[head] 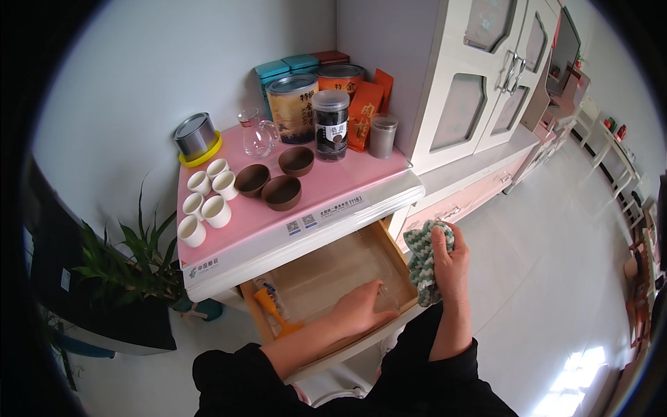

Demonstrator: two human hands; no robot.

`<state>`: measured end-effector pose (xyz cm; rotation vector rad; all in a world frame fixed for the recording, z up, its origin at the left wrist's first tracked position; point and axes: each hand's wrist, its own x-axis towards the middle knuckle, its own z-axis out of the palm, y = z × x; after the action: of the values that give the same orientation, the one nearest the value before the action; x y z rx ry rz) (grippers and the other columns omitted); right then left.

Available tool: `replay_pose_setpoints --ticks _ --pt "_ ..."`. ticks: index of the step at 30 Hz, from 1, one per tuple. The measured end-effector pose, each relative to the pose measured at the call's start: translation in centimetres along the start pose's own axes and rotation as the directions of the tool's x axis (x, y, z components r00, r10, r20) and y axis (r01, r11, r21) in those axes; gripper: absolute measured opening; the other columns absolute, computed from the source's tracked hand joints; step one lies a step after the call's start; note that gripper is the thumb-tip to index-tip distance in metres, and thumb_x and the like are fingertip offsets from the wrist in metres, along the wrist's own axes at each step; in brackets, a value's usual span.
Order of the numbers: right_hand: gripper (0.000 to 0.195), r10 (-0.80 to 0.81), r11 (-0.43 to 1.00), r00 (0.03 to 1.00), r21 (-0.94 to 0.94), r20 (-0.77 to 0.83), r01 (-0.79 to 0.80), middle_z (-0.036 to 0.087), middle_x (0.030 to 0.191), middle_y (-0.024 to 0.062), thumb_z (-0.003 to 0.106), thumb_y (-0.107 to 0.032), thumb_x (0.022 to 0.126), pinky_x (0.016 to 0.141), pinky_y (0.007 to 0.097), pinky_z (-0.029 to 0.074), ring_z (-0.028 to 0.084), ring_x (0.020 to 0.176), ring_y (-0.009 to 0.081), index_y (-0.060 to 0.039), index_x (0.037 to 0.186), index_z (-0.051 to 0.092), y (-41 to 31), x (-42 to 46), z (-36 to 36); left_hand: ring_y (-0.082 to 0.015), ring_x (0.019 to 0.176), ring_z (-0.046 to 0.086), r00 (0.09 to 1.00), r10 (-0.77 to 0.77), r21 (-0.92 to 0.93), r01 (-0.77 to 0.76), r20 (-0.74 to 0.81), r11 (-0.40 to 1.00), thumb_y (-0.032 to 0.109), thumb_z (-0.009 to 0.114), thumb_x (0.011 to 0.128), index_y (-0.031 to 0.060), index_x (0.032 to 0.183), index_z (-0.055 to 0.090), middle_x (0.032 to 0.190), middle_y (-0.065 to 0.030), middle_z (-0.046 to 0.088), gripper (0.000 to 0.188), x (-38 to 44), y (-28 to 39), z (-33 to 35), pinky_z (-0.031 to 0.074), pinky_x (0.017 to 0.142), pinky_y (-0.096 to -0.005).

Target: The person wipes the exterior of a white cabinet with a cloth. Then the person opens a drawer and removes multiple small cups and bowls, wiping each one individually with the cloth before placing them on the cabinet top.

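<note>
My left hand (359, 308) reaches into the pulled-out drawer (333, 271), thumb and fingers spread near its right side. Between and beside those fingers shows the edge of a clear, see-through thing (390, 296); whether I grip it or only touch it is not plain. Bunched in my right hand (452, 260) is a green-and-white crocheted cloth (422, 260), held just beyond the drawer's right wall. An orange plastic tool (272, 310), its kind unclear, lies at the drawer's left side by a clear plastic packet (268, 287).
Above the drawer, the pink cabinet top (333, 180) bears white cups (216, 211), brown bowls (281, 192), a glass pitcher (256, 136), tins (293, 109) and a black-filled jar (331, 127). A potted plant (140, 255) stands left; a white cupboard (458, 112) rises right.
</note>
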<state>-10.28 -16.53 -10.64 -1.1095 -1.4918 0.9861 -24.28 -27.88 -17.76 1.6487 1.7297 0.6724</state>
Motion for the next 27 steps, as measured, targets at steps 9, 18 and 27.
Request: replay_pose_setpoints --ticks 9,18,27 --pt "0.033 -0.025 1.000 0.998 0.015 0.064 0.024 0.061 0.076 0.0071 0.059 -0.029 0.091 0.065 0.0269 0.046 0.054 0.070 0.0122 -0.0009 0.107 0.058 0.3 -0.1 0.3 -0.0399 0.100 0.053 0.995 0.031 0.254 -0.005 -0.096 0.967 0.044 0.068 0.075 -0.0079 0.115 0.043 0.108 -0.0254 0.053 0.070 -0.5 0.1 1.5 0.045 0.084 -0.0443" --pt "0.041 -0.003 0.748 0.837 0.556 0.547 -0.362 0.052 0.122 0.0074 0.042 -0.025 0.098 0.096 0.0289 0.037 0.049 0.111 0.0152 -0.0031 0.132 0.041 -1.5 -1.1 -0.1 -0.0349 0.094 0.054 0.972 0.130 0.406 -0.041 -0.194 0.913 0.046 0.060 0.079 -0.0015 0.109 0.053 0.101 -0.0206 0.054 0.056 -0.1 -1.8 3.1 0.046 0.077 -0.0442" --pt "0.057 -0.073 0.540 0.732 0.644 0.678 -0.542 0.045 0.135 0.0121 0.049 -0.024 0.094 0.102 0.0346 0.035 0.045 0.121 0.0224 -0.0022 0.142 0.027 -1.7 -2.7 0.8 -0.0269 0.110 0.054 0.991 0.086 -0.504 -0.127 -0.103 0.854 0.022 0.055 0.087 0.0075 0.121 0.052 0.121 -0.0131 0.056 0.037 -0.2 -0.6 -0.1 0.045 0.088 -0.0397"
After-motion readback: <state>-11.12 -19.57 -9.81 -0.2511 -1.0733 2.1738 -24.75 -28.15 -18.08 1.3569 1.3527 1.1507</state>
